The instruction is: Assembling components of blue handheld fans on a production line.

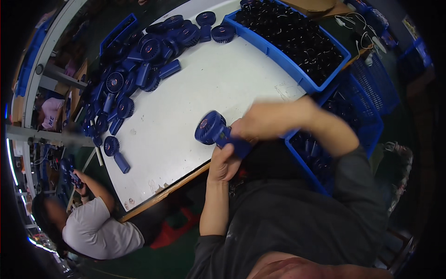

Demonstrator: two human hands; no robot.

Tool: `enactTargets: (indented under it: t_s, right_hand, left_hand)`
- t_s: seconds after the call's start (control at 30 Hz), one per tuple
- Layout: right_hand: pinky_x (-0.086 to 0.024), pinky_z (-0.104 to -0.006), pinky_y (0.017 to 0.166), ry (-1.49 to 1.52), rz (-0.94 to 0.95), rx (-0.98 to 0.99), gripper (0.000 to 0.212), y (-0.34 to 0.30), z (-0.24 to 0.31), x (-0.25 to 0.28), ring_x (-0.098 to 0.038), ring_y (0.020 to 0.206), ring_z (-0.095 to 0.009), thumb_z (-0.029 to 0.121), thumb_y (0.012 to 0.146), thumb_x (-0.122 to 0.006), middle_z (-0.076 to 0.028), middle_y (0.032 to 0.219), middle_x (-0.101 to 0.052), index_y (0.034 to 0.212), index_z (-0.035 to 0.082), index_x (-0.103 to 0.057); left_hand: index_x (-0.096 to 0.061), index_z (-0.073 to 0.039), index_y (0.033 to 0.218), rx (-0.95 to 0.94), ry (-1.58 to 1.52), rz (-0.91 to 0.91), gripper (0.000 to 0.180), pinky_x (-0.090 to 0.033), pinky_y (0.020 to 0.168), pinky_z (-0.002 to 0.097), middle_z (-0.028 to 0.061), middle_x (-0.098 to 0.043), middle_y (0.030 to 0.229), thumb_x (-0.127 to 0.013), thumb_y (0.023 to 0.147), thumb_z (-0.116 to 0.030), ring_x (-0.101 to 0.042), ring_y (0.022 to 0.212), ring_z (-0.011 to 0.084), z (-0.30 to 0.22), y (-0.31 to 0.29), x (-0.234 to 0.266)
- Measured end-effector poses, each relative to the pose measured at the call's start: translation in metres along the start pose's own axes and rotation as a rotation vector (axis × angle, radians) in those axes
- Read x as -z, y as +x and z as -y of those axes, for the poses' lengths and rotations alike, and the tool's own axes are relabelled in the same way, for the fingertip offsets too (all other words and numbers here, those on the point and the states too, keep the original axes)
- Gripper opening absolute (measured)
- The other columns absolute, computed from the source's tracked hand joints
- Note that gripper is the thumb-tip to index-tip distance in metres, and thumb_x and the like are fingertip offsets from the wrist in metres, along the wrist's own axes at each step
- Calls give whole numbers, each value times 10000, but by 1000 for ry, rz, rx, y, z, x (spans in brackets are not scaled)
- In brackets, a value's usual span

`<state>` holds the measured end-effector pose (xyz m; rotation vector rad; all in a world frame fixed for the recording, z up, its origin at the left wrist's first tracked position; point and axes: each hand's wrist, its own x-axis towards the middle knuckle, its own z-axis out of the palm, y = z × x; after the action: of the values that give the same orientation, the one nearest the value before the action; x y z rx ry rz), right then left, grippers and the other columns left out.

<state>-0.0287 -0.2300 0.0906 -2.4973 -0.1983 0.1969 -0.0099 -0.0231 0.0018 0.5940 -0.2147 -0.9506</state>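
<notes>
My left hand [224,162] is wrapped round the handle of a dark blue handheld fan [213,128], its round grille head pointing up and to the left, just above the table's near edge. Smeared by motion, my right hand [262,120] is at the handle's right side; whether its fingers grip anything cannot be made out. Across the far left of the white table [200,88] lies a heap of similar blue fans [150,49]. One fan [112,146] rests apart from the heap, nearer the table's left edge.
A blue bin [265,46] full of small black parts with wires stands at the far right of the table. Beside my right arm, another blue crate [371,135] holds dark parts. At the left, a person in a light shirt [100,230] handles a blue fan [74,176].
</notes>
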Motion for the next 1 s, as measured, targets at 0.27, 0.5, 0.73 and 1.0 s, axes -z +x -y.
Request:
enactTargets:
  t_s: [0.27,0.5,0.73,1.0]
  right_hand:
    - [-560,-425,829,-768,-580,-389,234,40,-231,99,-643,1028,-335,39,823,-624,-164,1055,-679,1056,18,-636]
    - [-565,-419,821,-920,-505,-326,177,54,-248,93,-656,979,-336,19,807,-591,-158,968,-685,974,29,-648]
    - [-551,-427,792,-316,-709,-438,223,45,-234,119,-698,904,-341,20,757,-693,-191,926,-708,979,11,-663]
    - [-550,-274,663,647,-725,-442,424,16,-214,137,-632,741,-154,27,810,-700,-94,875,-672,1215,-51,-602]
  left_hand:
    - [-556,9,1122,-66,177,-141,333,-619,615,362,137,-626,886,-662,808,38,-639,898,279,-13,-9,8]
    - [-545,39,1118,-92,279,-322,304,-622,591,338,141,-620,876,-634,827,36,-654,832,234,-14,-19,29]
    - [-545,59,1124,-101,339,-402,295,-624,584,325,136,-627,869,-624,840,34,-659,792,220,-15,-21,28]
    - [-526,75,1158,-62,365,-351,324,-615,568,318,133,-637,884,-637,862,3,-662,801,208,-14,-12,24]
